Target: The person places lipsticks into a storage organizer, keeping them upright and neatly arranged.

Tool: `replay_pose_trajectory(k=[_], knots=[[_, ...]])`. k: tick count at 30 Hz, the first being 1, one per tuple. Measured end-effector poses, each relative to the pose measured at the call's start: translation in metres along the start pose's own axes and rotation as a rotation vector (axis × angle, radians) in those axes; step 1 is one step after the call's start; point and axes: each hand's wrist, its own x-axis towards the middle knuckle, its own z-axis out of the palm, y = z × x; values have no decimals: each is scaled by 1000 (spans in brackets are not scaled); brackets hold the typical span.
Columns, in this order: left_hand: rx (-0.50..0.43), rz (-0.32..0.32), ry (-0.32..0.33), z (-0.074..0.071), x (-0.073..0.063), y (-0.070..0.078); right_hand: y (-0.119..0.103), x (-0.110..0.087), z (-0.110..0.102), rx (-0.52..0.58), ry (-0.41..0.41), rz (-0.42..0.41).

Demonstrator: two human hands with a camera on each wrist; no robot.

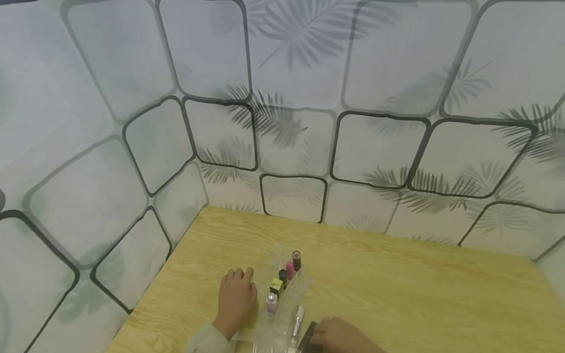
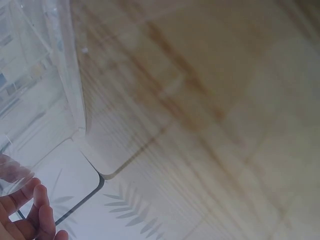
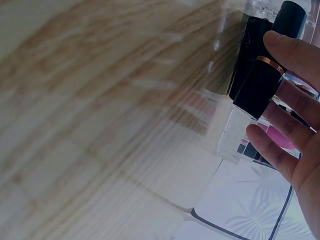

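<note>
A clear plastic organizer (image 1: 265,332) stands on the table, holding a row of small cosmetics. Among them are a lilac-capped bottle (image 1: 271,303), a yellow-and-black item (image 1: 276,286), a pink tube (image 1: 290,269) and a dark tube (image 1: 296,261). At the organizer's left side is my left hand (image 1: 237,296), fingers loosely bent with nothing seen in them; whether they touch the plastic is unclear. My right hand (image 1: 343,341) grips a black lipstick tube (image 3: 259,87) with a copper-coloured band, at the organizer's right side. Just beside it shows a silvery-pink tube (image 1: 298,321).
The wood-grain table (image 1: 403,299) meets a patterned wall (image 1: 380,151) at the back and another patterned wall (image 1: 83,204) on the left. Clear plastic (image 2: 65,65) rises along the left of the left wrist view.
</note>
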Motion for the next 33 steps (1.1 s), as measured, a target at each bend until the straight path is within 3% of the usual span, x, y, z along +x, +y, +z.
replay_pose_trajectory(k=[5,17,26,33], knots=[[4,4,0,0,0,0,2,0,0,33,2,25],[7,0,-7,1,1,-1,9,4,-9,-19,37,-5],[13,-4,-13,-2,0,1,11,8,-17,-8,-13,36],[22,-6,-8,-2,1,1,19,14,-19,-50,46,22]])
